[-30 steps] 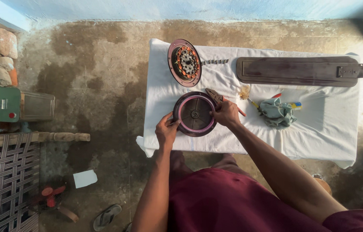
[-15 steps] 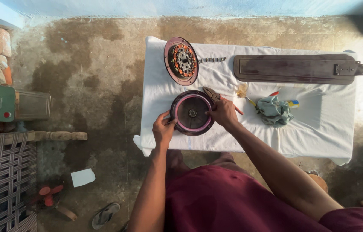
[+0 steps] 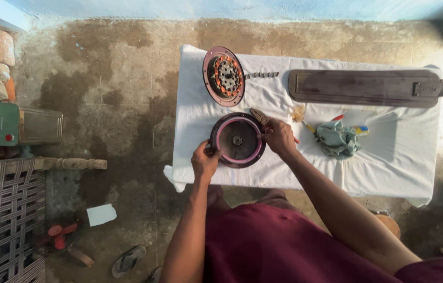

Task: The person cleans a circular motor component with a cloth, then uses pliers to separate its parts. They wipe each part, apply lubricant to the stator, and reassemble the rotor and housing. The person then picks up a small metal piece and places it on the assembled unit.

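Two hands, left hand (image 3: 204,161) and right hand (image 3: 279,137), grip the round motor cover (image 3: 237,140); wound stator (image 3: 224,76) lies apart, reassembly pending.

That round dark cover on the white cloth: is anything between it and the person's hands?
Nothing visible. The left hand and right hand already grip opposite edges of the round cover.

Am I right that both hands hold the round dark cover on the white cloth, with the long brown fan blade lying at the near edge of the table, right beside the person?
Not quite. The head view shows the left hand and right hand on the round dark cover on the white cloth, but the long brown fan blade lies along the far edge, away from the person.
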